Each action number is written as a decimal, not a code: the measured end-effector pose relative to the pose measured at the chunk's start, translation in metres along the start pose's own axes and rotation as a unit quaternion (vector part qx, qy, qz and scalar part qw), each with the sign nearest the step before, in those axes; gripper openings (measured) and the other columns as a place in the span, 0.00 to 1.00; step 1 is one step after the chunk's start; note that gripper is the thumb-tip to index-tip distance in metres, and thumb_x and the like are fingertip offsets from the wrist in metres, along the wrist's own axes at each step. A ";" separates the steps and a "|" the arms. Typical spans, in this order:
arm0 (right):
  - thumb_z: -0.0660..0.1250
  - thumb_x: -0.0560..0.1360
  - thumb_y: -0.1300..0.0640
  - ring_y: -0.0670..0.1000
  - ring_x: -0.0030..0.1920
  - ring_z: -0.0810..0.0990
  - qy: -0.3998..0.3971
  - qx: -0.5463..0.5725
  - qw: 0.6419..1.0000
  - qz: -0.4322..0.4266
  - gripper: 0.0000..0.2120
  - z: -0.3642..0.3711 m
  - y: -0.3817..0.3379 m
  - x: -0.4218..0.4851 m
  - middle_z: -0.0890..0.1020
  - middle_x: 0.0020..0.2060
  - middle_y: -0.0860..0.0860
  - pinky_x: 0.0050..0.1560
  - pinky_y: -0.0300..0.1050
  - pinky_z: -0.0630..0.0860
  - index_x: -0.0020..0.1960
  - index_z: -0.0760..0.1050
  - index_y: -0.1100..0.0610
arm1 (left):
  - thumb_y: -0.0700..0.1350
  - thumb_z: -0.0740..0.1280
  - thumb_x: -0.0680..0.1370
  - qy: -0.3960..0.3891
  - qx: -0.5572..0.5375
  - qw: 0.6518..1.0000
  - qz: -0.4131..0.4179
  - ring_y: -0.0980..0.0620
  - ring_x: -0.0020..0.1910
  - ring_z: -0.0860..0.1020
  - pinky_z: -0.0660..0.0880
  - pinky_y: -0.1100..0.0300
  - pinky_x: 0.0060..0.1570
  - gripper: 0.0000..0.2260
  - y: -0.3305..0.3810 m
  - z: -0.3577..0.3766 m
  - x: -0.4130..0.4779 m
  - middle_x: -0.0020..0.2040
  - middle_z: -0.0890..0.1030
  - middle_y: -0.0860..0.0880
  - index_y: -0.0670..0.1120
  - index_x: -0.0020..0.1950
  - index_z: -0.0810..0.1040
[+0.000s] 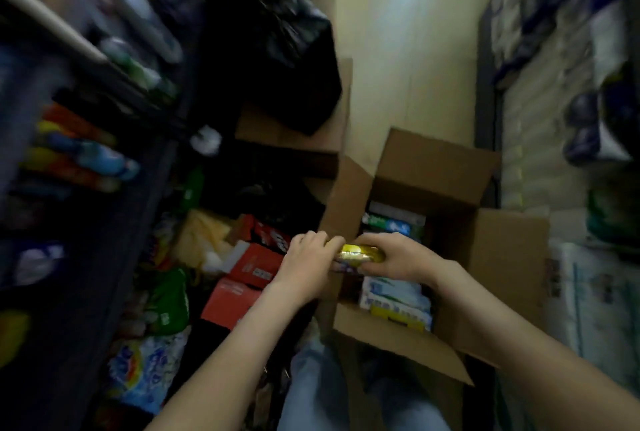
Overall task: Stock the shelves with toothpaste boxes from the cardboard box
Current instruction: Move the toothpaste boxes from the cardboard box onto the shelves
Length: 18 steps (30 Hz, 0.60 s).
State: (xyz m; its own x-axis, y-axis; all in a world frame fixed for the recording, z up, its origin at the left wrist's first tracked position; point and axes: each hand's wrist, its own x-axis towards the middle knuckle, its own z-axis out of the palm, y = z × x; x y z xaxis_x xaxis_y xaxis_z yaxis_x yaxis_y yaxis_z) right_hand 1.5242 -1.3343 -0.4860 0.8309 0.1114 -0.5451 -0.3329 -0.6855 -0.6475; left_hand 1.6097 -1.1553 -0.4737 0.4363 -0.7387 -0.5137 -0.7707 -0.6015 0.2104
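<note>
An open cardboard box stands on the floor in the aisle, flaps spread. Inside lie several white, blue and green toothpaste boxes. Above its left edge both hands hold a yellow toothpaste box: my left hand grips its left end and my right hand grips its right end. Most of the yellow box is hidden by fingers. Dark shelves with blurred bottles rise on the left.
Red cartons, green and blue bags and a black bag crowd the floor left of the cardboard box. Shelves of white packs line the right. Pale bare floor stretches ahead. My jeans show below.
</note>
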 end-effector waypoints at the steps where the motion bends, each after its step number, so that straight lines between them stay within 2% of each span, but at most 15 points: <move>1: 0.71 0.72 0.50 0.42 0.47 0.75 0.025 0.016 0.999 -0.017 0.17 -0.013 -0.023 -0.004 0.78 0.48 0.44 0.47 0.39 0.72 0.60 0.73 0.50 | 0.46 0.61 0.79 0.007 -0.030 0.999 -0.022 0.44 0.62 0.67 0.63 0.53 0.61 0.22 -0.011 -0.018 -0.020 0.62 0.70 0.46 0.49 0.73 0.62; 3: 0.74 0.71 0.53 0.40 0.41 0.75 0.064 0.041 0.996 -0.041 0.11 -0.039 -0.066 -0.009 0.78 0.41 0.43 0.43 0.38 0.71 0.50 0.75 0.46 | 0.48 0.62 0.80 0.033 -0.100 0.992 -0.072 0.44 0.62 0.68 0.65 0.55 0.59 0.22 -0.036 -0.052 -0.058 0.61 0.70 0.45 0.48 0.73 0.64; 5: 0.74 0.70 0.52 0.40 0.39 0.74 0.073 0.041 0.994 -0.066 0.10 -0.060 -0.113 -0.013 0.78 0.39 0.42 0.42 0.36 0.70 0.45 0.74 0.42 | 0.48 0.62 0.80 0.064 -0.166 0.978 -0.109 0.44 0.63 0.68 0.64 0.57 0.61 0.21 -0.060 -0.084 -0.100 0.61 0.72 0.44 0.50 0.73 0.66; 7: 0.74 0.71 0.51 0.41 0.43 0.76 0.057 -0.002 0.993 -0.102 0.09 -0.075 -0.166 -0.012 0.79 0.42 0.42 0.44 0.34 0.70 0.49 0.77 0.46 | 0.46 0.63 0.80 0.092 -0.206 0.966 -0.126 0.47 0.63 0.69 0.64 0.60 0.58 0.21 -0.080 -0.115 -0.146 0.60 0.73 0.45 0.52 0.73 0.67; 10: 0.74 0.71 0.52 0.43 0.45 0.77 0.049 -0.053 0.985 -0.159 0.12 -0.089 -0.252 -0.004 0.80 0.44 0.44 0.47 0.34 0.71 0.53 0.79 0.52 | 0.48 0.63 0.80 0.136 -0.254 0.943 -0.163 0.50 0.60 0.72 0.67 0.61 0.50 0.20 -0.107 -0.157 -0.217 0.56 0.73 0.50 0.56 0.72 0.68; 12: 0.74 0.71 0.52 0.47 0.47 0.79 0.037 -0.083 0.977 -0.194 0.13 -0.092 -0.307 0.003 0.82 0.45 0.47 0.50 0.37 0.73 0.55 0.79 0.51 | 0.49 0.63 0.80 0.172 -0.281 0.925 -0.191 0.51 0.59 0.73 0.69 0.59 0.51 0.19 -0.124 -0.173 -0.259 0.55 0.72 0.52 0.58 0.71 0.69; 15: 0.71 0.73 0.55 0.47 0.47 0.79 0.014 -0.136 0.957 -0.255 0.14 -0.085 -0.383 0.014 0.81 0.47 0.47 0.50 0.31 0.72 0.58 0.78 0.53 | 0.52 0.63 0.80 0.229 -0.274 0.904 -0.235 0.50 0.60 0.72 0.69 0.57 0.53 0.19 -0.149 -0.185 -0.320 0.58 0.73 0.51 0.58 0.71 0.68; 17: 0.70 0.74 0.56 0.51 0.47 0.80 0.018 -0.150 0.945 -0.288 0.12 -0.075 -0.429 0.023 0.82 0.48 0.47 0.52 0.39 0.74 0.58 0.78 0.52 | 0.53 0.63 0.80 0.291 -0.261 0.879 -0.272 0.51 0.60 0.72 0.67 0.60 0.52 0.18 -0.163 -0.189 -0.362 0.60 0.73 0.52 0.57 0.70 0.69; 18: 0.69 0.74 0.56 0.50 0.49 0.80 0.019 -0.157 0.938 -0.309 0.12 -0.070 -0.454 0.025 0.82 0.49 0.48 0.53 0.40 0.73 0.58 0.78 0.53 | 0.53 0.63 0.80 0.328 -0.259 0.860 -0.292 0.52 0.61 0.72 0.67 0.61 0.53 0.17 -0.169 -0.189 -0.384 0.61 0.73 0.53 0.56 0.69 0.70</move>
State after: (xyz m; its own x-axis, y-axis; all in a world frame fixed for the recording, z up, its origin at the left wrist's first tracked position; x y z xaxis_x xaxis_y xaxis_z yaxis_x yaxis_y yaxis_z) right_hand 1.7271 -1.0713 -0.1681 0.8389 0.5361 -0.0938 0.3604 -0.6764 -0.6423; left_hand 1.6605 -0.8278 -0.1547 0.9779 -0.1759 -0.1133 -0.0957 -0.8576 0.5053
